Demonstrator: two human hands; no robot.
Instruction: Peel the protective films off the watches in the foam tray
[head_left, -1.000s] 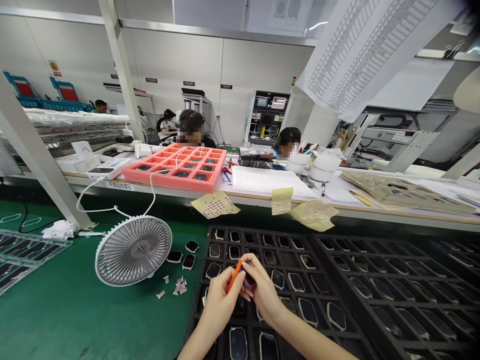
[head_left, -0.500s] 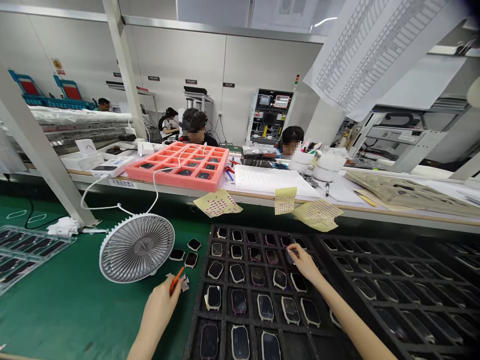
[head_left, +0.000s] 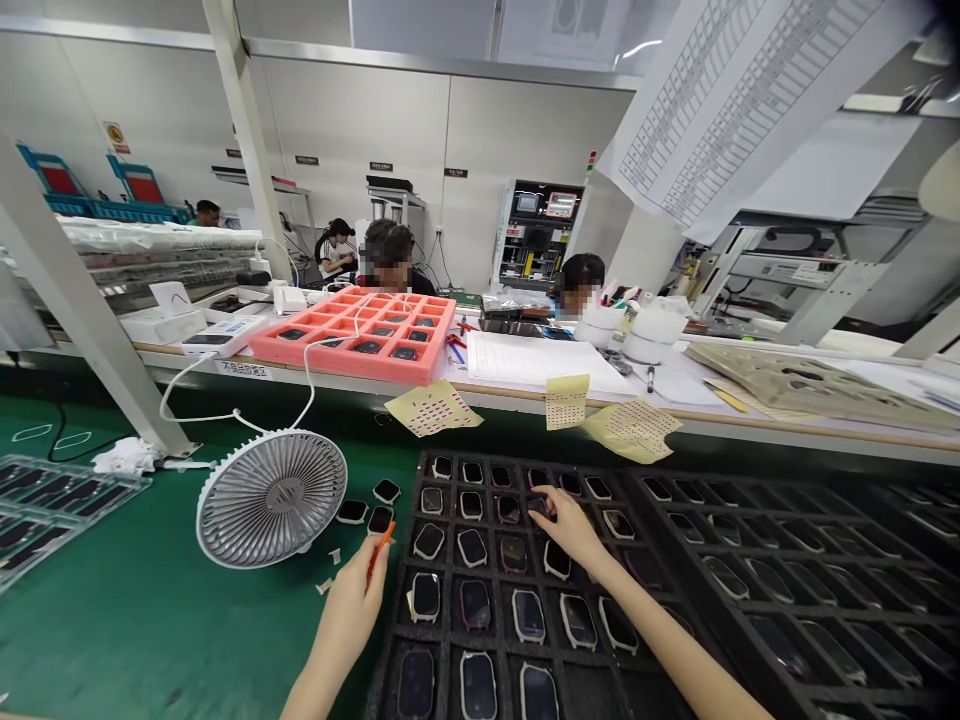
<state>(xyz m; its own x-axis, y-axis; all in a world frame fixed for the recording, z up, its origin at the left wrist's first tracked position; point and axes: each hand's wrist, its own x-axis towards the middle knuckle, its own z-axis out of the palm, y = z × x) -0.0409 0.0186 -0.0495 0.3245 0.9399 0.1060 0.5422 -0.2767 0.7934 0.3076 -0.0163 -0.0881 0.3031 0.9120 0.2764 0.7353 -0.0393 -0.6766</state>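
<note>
Head cam: dark watch [head_left: 538,507] is in foam tray [head_left: 589,690] under my R hand [head_left: 568,532], thumb + fingers curled nearly closed, prob. for edge control, grip unclear; L hand [head_left: 346,595] pinches orange tool [head_left: 382,549], fingertips near loose watches [head_left: 352,511].

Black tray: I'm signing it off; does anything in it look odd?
Left column, second up in view: a pale slip pokes out beside the watch, unlike its neighbours. Behind it, another watch sits askew in its slot.
</note>
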